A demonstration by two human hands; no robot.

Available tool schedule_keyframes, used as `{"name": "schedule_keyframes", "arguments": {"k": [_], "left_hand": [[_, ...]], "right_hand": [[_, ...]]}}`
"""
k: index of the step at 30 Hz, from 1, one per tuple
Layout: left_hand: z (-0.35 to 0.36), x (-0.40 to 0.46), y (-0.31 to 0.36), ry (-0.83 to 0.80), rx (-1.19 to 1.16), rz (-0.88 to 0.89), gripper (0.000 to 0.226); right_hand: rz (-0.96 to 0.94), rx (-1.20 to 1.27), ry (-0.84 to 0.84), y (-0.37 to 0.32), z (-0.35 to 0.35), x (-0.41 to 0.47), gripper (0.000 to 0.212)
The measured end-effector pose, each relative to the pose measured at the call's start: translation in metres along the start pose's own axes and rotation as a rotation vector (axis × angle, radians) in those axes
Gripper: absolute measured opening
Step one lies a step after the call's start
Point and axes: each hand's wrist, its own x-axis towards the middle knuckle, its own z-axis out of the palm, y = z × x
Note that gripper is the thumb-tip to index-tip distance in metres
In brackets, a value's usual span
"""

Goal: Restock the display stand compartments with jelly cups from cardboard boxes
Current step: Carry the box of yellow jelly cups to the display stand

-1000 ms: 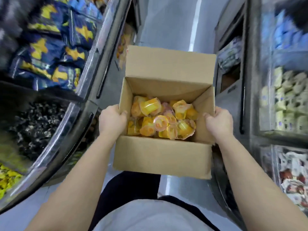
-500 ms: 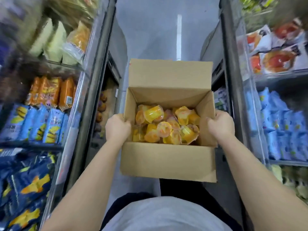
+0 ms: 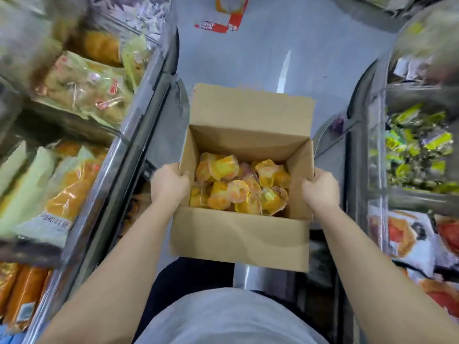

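An open brown cardboard box (image 3: 238, 234) is carried in front of the person's waist, between two display stands, above a grey floor (image 3: 260, 58); the left hand (image 3: 170, 186) grips the box's left wall, fingers curled over the rim and into the box; the right hand (image 3: 320, 192) clasps the right wall in the same way, fingers wrapped over the top edge; both hands are closed on the cardboard, neither holding anything else. The far flap of the box stands open, tilted away from the person; the near flap hangs down toward the body. Inside, a loose heap of small yellow and orange plastic jelly cups (image 3: 238, 187) with clear film lids covers the bottom, lying at all angles, some on their sides. The left display stand (image 3: 129, 155), with clear curved panels and dark metal rails, holds blurred packets in pale green, yellow and orange; the right display stand (image 3: 367, 155) holds small yellow-green wrapped sweets above and red and white packets below. A red and white printed sheet (image 3: 223, 18) lies on the floor far ahead.
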Motion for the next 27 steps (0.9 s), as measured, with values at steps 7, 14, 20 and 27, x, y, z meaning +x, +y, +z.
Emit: {"name": "schedule_keyframes", "arguments": {"k": [7,14,20,27], "left_hand": [[-0.006,0.188,0.114,-0.046,0.002,0.051,0.018],[-0.007,0.351,0.234,-0.018,-0.021,0.051,0.021],[0.03,0.49,0.342,0.012,-0.104,-0.076,0.026],[0.024,0.625,0.439,0.11,-0.217,-0.219,0.024]], "right_hand": [[0.058,0.043,0.007,-0.114,-0.003,0.17,0.016],[0.003,-0.014,-0.009,-0.228,-0.021,0.35,0.011],[-0.109,-0.043,-0.028,-0.311,-0.032,0.542,0.017],[-0.221,-0.169,-0.083,-0.45,-0.053,0.711,0.019]]}}
